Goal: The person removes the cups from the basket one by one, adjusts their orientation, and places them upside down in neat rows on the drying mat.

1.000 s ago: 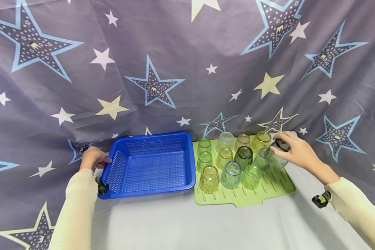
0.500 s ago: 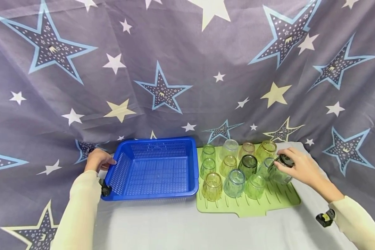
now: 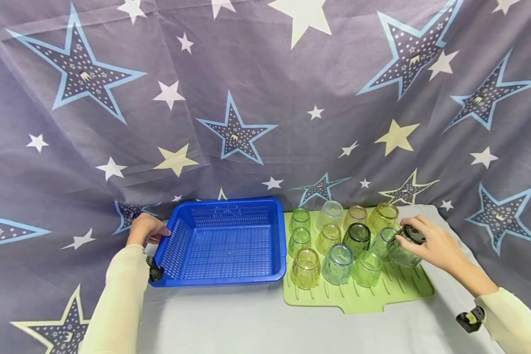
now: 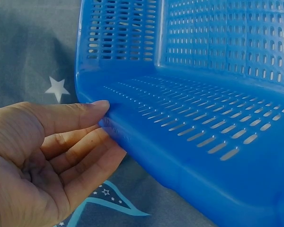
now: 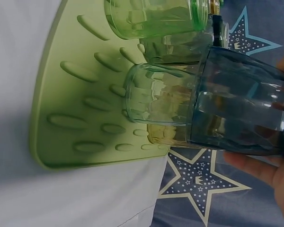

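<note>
My left hand [image 3: 147,230] pinches the left rim of a blue perforated plastic basket [image 3: 278,246]. In the left wrist view the thumb lies on top of the basket rim [image 4: 180,163] and the fingers underneath. A dark grey drinking glass [image 3: 404,250] is in my right hand [image 3: 433,243], upside down, its dark base up between thumb and fingers. In the right wrist view this dark glass [image 5: 241,101] partly covers a pale green glass [image 5: 156,94] standing behind it. Its rim seems to be off the green drying mat [image 3: 407,285].
Several upturned glasses stand in rows on the mat, among them a yellow glass [image 3: 306,269], a blue glass [image 3: 338,265], a green glass [image 3: 367,270] and a black glass [image 3: 357,238]. A star-print cloth [image 3: 248,59] hangs behind. White cloth [image 3: 248,319] covers the table.
The whole head view has shifted slightly. My right hand and the dark glass have come a little lower beside the other glasses. The left hand keeps its hold on the basket rim.
</note>
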`<state>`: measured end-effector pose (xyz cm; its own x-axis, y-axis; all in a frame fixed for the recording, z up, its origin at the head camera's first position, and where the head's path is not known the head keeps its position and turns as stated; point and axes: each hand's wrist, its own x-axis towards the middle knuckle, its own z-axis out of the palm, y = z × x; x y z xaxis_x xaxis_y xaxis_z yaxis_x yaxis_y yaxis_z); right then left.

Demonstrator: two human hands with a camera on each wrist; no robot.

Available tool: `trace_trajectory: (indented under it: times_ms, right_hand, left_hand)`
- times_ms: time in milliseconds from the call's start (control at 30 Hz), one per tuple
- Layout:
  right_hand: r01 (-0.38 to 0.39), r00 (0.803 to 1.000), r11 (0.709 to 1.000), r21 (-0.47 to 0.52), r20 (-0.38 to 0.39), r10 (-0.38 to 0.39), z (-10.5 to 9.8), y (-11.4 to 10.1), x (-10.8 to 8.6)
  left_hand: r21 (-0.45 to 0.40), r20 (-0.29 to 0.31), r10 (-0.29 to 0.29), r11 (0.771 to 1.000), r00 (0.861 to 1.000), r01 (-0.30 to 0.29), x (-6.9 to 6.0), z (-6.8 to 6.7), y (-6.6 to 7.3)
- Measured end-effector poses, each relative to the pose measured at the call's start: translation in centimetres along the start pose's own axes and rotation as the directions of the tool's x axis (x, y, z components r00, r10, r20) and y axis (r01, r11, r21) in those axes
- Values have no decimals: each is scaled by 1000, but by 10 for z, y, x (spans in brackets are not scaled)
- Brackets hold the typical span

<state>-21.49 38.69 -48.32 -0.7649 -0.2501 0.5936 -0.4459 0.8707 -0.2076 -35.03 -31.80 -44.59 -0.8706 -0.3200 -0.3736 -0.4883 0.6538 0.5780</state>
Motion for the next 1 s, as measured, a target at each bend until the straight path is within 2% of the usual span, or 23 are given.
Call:
trace_trajectory:
  times_ms: [433, 567, 1000]
  right_hand:
    - [12, 1000, 1000, -5, 26, -12, -4, 2, -9]
    - [21, 999, 1000, -8, 35, -21, 2, 1, -14]
    - [52, 998, 999, -8, 39, -52, 32, 0, -34]
  left_hand:
    - [1, 25, -6, 1000, 1000, 6, 4, 0, -3]
    - [-1, 36, -3, 1000, 999, 3, 4, -2, -4]
    - [5, 20, 3, 1000, 1000, -3, 2, 0, -2]
